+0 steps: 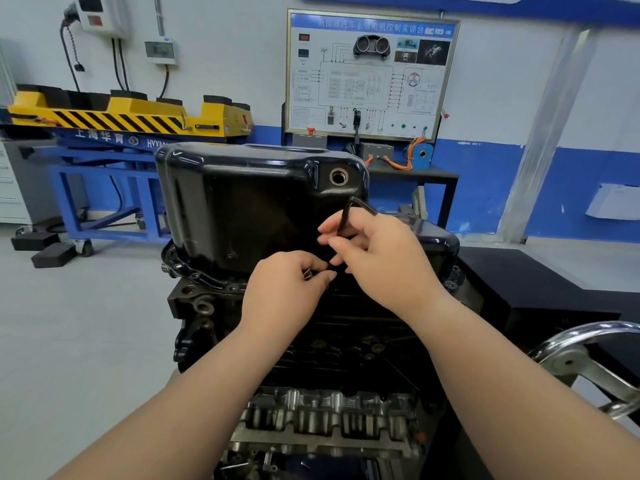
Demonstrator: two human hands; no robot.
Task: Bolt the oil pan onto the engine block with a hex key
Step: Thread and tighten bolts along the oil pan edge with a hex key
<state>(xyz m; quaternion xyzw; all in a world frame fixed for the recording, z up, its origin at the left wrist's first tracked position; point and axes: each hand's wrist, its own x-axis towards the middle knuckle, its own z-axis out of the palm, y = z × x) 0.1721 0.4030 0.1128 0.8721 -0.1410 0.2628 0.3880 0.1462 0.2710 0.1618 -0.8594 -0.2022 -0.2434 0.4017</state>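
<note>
Forearms enter from the lower edge and meet over an inverted engine block (332,341), whose valve-gear side lies nearest the camera. Left hand (287,285), fingers curled together, pinches a small metal piece, apparently a bolt (307,274), at the near flange of the oil pan (249,202); whether it is already in its hole cannot be told. Right hand (374,251) is closed around the long shank of a black hex key (349,216), held roughly upright, its short arm pointing right above the fingers and its lower tip hidden between the two hands. The pan sits seated on the block, sump upward, drain hole (338,176) open; its flange (194,271) shows holes along the left edge. A chromed handwheel (588,368) stands at right. Beyond, a yellow-and-blue lift stand (131,116) and a wall-mounted training panel (370,74).

Judged step: seating the key in the bolt head. For good practice, keep the shank in line with the bolt axis, push the tip fully home before turning, start the thread with light finger spins to avoid cross-threading, and leave final tightening until all flange bolts are started.
</note>
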